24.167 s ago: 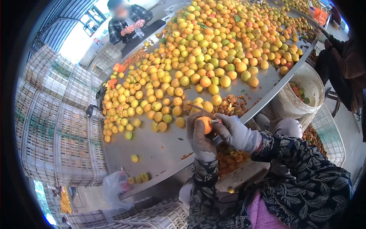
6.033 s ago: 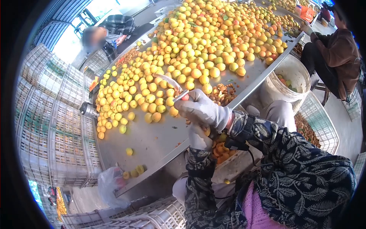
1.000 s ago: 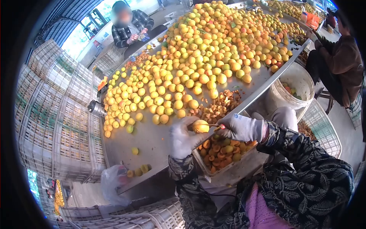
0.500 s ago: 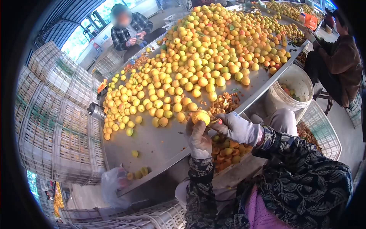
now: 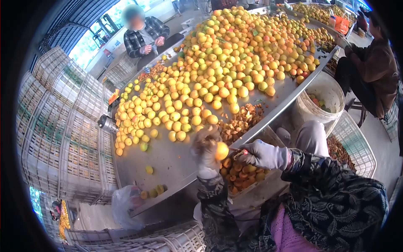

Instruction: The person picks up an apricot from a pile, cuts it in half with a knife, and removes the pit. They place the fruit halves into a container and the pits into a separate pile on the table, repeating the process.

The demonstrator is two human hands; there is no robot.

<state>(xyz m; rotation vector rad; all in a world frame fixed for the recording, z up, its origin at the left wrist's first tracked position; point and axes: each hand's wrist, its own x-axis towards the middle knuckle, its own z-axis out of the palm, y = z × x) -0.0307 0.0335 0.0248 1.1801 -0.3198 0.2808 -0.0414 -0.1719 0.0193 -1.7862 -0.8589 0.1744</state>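
My gloved left hand [image 5: 205, 156], smeared by motion, grips an orange-yellow apricot [image 5: 221, 151] over the table's near edge. To its right, my gloved right hand [image 5: 265, 154] is closed around a small tool [image 5: 241, 153] with a red part; its tip is too small to make out. Tool and apricot are slightly apart. Below both hands, a crate holds split apricot halves [image 5: 243, 175]. Just beyond them, brown-orange pits and scraps [image 5: 240, 122] lie heaped on the metal table [image 5: 168, 164].
A large heap of whole apricots [image 5: 226, 63] covers the table's far side. Stacked plastic crates [image 5: 67, 130] stand left, a white bucket [image 5: 321, 94] right. A clear plastic bag [image 5: 124, 206] hangs at the near corner. One person [image 5: 145, 35] sits opposite, another [image 5: 371, 71] at right.
My left hand has moved down and left with the apricot, away from the tool. My right hand has shifted slightly right and down. The person opposite has parted their hands.
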